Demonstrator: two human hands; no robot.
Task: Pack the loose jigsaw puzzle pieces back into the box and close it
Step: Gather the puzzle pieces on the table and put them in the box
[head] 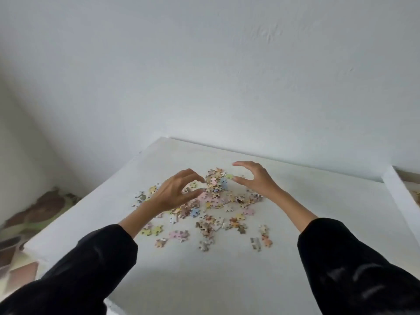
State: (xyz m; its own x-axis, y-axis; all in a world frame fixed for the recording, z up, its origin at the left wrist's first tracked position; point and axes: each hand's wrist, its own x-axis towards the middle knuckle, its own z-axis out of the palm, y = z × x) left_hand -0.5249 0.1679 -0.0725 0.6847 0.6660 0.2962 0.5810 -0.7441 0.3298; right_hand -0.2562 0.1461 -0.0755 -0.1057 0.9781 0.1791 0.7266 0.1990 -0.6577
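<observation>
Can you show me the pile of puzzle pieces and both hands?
pile of puzzle pieces (215, 183): head view, middle of the heap.
left hand (170, 195): head view, back of the hand.
right hand (259, 178): head view, back of the hand.

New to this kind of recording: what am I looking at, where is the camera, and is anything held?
No machine here: a person works with bare hands. The one picture comes from a camera worn on the head, looking forward and down. The left hand and right hand hover with curved fingers on either side of a heap of puzzle pieces on a white table; more pieces lie scattered nearer the person. Neither hand seems to hold anything.
</observation>
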